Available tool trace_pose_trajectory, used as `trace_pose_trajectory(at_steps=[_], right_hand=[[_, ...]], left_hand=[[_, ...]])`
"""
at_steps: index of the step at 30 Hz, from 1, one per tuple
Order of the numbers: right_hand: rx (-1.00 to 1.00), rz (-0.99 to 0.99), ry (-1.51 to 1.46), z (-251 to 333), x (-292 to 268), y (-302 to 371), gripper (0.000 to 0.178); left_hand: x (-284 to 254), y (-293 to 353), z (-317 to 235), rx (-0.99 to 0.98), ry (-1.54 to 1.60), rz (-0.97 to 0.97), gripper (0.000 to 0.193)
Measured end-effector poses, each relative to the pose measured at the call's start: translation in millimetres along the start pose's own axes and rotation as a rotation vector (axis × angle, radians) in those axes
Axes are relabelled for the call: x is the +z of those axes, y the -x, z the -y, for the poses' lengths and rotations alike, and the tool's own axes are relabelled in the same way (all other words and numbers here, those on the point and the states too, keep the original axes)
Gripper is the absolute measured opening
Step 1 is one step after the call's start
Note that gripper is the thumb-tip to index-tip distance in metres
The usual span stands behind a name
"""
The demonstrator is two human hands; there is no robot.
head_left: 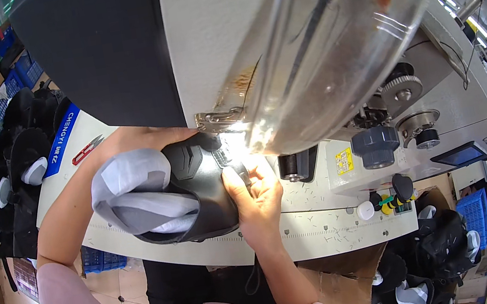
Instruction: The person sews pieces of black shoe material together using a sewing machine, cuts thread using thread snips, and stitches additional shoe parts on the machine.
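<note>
A black, leather-like piece (216,198), shaped like a shoe upper with a pale grey lining (132,177), lies under the sewing machine's head. Its far right edge is by the metal presser foot (220,119), where a bright lamp washes out detail. My left hand (141,138) reaches round the far side of the piece and holds it, fingertips close to the presser foot; some of its fingers are hidden. My right hand (257,195) pinches the near right edge between thumb and fingers.
Red-handled thread snips (87,150) rest on the white machine table (315,233) at left. A large clear plastic guard (326,28) hangs over the work. Black pieces pile up at left (30,149) and lower right (439,241). A bobbin winder (426,137) and a white round lid (365,211) are to the right.
</note>
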State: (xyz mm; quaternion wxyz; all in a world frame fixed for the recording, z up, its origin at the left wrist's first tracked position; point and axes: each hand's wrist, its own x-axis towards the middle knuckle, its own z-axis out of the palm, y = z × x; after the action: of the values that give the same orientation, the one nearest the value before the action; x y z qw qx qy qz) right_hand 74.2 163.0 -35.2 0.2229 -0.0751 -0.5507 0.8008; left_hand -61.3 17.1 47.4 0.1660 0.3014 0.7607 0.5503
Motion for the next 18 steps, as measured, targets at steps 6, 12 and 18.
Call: trace_pose_trajectory(at_steps=[6, 12, 18], right_hand=[[-0.031, -0.07, 0.04, -10.4, 13.2, 4.5, 0.007], [0.033, 0.077, -0.014, -9.8, -4.3, 11.4, 0.013], [-0.023, 0.041, -0.017, -19.7, 10.9, 19.0, 0.016]], left_hand=[[-12.6, 14.6, -10.6, -0.011, -0.068, 0.114, 0.044], [-62.3, 18.5, -7.6, 0.008, -0.118, 0.206, 0.039], [6.3, 106.0, -59.6, 0.749, -0.422, -0.756, 0.011]])
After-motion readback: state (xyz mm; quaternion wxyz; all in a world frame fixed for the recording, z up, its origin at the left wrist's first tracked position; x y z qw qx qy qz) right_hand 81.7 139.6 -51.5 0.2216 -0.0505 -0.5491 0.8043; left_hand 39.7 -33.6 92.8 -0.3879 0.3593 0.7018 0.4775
